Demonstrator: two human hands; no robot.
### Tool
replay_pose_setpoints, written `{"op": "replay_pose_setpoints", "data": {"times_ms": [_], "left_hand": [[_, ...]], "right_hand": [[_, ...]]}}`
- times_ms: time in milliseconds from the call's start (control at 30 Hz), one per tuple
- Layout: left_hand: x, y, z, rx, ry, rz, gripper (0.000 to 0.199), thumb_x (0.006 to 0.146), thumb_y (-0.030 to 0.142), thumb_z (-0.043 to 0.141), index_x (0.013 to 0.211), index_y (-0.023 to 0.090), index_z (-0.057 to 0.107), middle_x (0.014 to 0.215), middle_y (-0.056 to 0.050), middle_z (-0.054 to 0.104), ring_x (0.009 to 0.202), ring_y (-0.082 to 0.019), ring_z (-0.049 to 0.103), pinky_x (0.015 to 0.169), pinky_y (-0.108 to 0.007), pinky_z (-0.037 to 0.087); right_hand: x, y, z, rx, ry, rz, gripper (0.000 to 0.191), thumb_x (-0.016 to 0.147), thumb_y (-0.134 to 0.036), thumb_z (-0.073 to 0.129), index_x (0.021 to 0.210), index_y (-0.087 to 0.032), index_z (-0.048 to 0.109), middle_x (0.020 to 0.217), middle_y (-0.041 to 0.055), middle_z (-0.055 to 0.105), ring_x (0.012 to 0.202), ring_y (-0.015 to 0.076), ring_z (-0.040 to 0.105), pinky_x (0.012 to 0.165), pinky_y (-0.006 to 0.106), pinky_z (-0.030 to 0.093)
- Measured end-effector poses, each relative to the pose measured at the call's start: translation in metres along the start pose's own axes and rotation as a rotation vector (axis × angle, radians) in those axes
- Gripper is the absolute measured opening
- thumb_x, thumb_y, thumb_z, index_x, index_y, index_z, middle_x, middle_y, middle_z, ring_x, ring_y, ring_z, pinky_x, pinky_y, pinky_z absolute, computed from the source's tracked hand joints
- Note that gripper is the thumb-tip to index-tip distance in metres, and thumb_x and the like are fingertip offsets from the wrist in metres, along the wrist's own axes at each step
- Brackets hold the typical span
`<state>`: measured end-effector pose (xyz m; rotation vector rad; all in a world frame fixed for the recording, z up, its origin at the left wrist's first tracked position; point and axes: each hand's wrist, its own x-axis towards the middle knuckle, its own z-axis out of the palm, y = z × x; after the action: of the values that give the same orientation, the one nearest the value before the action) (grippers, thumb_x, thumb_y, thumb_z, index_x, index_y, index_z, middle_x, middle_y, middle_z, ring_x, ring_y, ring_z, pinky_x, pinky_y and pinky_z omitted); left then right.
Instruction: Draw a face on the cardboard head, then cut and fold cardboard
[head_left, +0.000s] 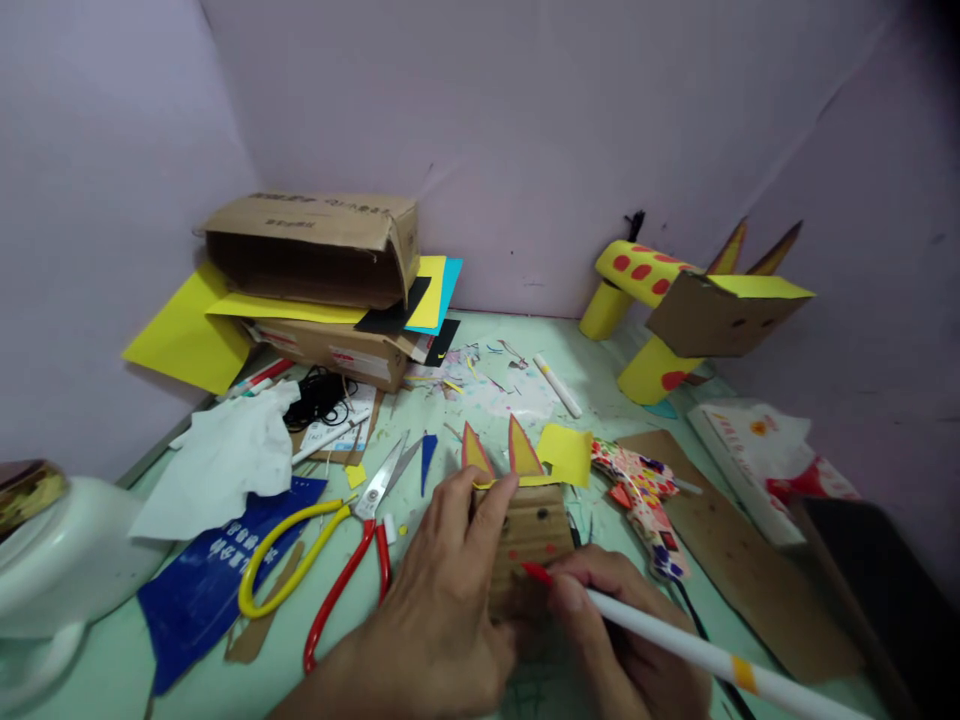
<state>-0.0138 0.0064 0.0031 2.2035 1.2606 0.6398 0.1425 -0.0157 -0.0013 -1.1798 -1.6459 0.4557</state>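
Observation:
My left hand (pixel 442 600) is closed on a small cardboard animal head (pixel 551 515), its fingertips at the top edge. Two pointed yellow ears with red-brown outlines stand up from the head, and dark and red dots mark its front. My right hand (pixel 630 630) pinches a white felt-tip marker (pixel 675 632) with a red tip and an orange band. The red tip is at the front of the head below the red dots; whether it touches is unclear. Scissors (pixel 371 500) with one yellow and one red handle lie open left of my left hand.
A finished-looking cardboard-and-yellow-paper giraffe (pixel 727 310) stands at the back right. A hot glue gun (pixel 637 485) with a patterned body lies right of the head. Cardboard boxes (pixel 315 225) are stacked back left. A white teapot-like vessel (pixel 82 550) and a dark phone-like slab (pixel 877 590) flank the sides.

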Motion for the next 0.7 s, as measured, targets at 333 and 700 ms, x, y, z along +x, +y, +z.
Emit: {"op": "replay_pose_setpoints", "data": {"times_ms": [333,700], "left_hand": [[0.0012,-0.0005,0.0013,-0.023,0.038,0.015,0.099,0.059,0.008,0.06,0.141,0.031,0.01,0.14,-0.01,0.023,0.133,-0.031,0.03,0.107,-0.05,0.037],[0.0015,0.0,0.0023,-0.013,0.056,0.026,0.096,0.059,0.007,0.06,0.139,0.031,0.013,0.139,-0.011,0.024,0.131,-0.032,0.032,0.106,-0.051,0.039]], "right_hand": [[-0.0043,0.0047,-0.002,-0.104,-0.071,-0.007,0.024,0.091,-0.026,0.048,0.069,-0.022,0.058,0.056,-0.0009,0.06,0.048,0.0124,0.056,0.046,0.021,0.041],[-0.0055,0.0061,-0.0006,-0.119,-0.048,-0.004,0.023,0.091,-0.026,0.047,0.072,-0.023,0.06,0.061,0.0009,0.065,0.054,0.0137,0.061,0.05,0.02,0.045]]}}
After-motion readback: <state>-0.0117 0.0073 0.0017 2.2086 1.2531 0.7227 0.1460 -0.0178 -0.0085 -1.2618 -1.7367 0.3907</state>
